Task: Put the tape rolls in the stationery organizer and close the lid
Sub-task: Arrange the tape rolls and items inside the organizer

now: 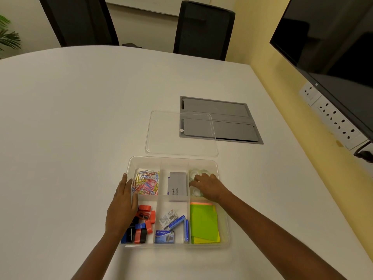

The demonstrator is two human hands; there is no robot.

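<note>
The clear stationery organizer (173, 161) sits open on the white table near me. Several clear tape rolls (195, 172) lie in its far right compartment. My right hand (207, 185) rests over that compartment, fingers spread down on the rolls, one roll (196, 191) showing under the palm; whether it grips one I cannot tell. My left hand (124, 201) lies flat along the organizer's left wall, fingers extended, holding nothing. The clear lid (167, 136) lies flat on the table just beyond the organizer, partly over the grey panel.
Other compartments hold coloured paper clips (146, 181), a grey box (177, 185), red and black sharpeners (142, 225), staple boxes (171, 225) and green sticky notes (203, 222). A grey cable panel (228, 120) is set in the table. Two black chairs stand beyond; a screen hangs at right.
</note>
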